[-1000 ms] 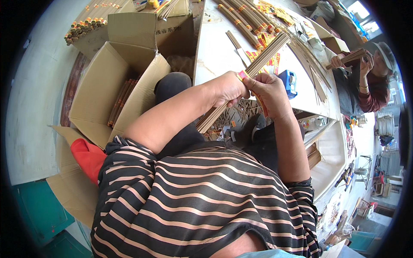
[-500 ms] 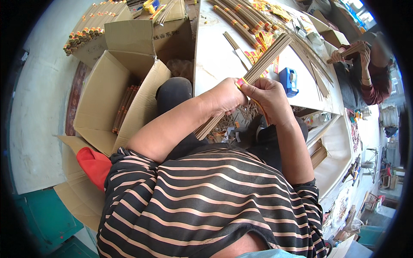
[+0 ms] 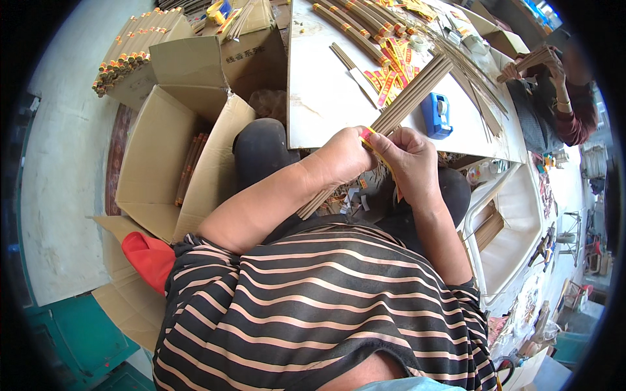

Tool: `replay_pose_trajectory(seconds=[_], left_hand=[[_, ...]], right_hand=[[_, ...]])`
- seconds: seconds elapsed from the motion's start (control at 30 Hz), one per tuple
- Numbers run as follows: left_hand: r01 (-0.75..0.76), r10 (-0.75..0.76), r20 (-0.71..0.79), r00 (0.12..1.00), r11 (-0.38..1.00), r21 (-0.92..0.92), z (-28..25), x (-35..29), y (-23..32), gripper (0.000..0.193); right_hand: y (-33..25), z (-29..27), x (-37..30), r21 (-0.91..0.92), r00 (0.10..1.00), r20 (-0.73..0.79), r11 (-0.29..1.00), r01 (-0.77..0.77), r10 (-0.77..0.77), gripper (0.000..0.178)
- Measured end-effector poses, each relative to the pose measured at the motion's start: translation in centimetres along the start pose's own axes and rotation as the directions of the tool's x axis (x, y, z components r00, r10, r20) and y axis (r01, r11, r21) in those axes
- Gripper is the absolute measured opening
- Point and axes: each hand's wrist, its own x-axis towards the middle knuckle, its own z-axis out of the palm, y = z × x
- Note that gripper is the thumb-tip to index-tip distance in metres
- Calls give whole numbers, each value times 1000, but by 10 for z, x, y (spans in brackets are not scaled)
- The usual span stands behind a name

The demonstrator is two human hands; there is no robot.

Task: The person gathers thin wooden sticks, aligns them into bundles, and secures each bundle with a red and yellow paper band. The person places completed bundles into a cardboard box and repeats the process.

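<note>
A bundle of thin brown incense sticks (image 3: pixel 412 96) slants up and away over the near edge of the white table. My left hand (image 3: pixel 344 158) is closed round its middle. A red and yellow paper band (image 3: pixel 368 135) lies across the sticks by my left thumb. Its loose end hangs toward my right hand (image 3: pixel 415 161), whose thumb and fingers pinch it against the bundle's side. Just beyond that hand, a blue tape dispenser (image 3: pixel 437 117) sits on the table. Loose red and yellow paper labels (image 3: pixel 395 65) lie behind the bundle.
Banded incense bundles (image 3: pixel 342 21) lie at the table's far end. An open cardboard box (image 3: pixel 147 159) with bundles inside stands left, near stacked bundles (image 3: pixel 134 40). A white tub (image 3: pixel 525 225) is at right. Across the table, another person's hands (image 3: pixel 554 70) hold sticks.
The view has shifted slightly. My right fingers have drawn closer in on the paper band, and its hanging end shows less. My left hand keeps its hold on the sticks.
</note>
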Motion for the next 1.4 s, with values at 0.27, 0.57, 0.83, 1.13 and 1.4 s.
replay_pose_trajectory(seconds=[0.27,0.57,0.83,1.13,1.4], left_hand=[[-57,56,42,998,998,15,5,8,-7,30],[-70,69,10,998,989,131,11,5,-13,28],[-97,96,17,995,982,163,18,-9,-11,33],[72,-36,184,982,980,-188,15,-25,7,27],[-43,103,217,971,963,-265,14,-27,-1,35]], right_hand=[[-5,-3,-7,93,989,2,985,-148,149,31],[14,-4,-10,60,987,-7,985,-162,162,30],[1,-10,-18,197,969,65,949,-246,238,23],[-6,-19,-21,335,962,142,903,-268,233,22],[3,-21,-23,378,974,159,902,-211,162,21]])
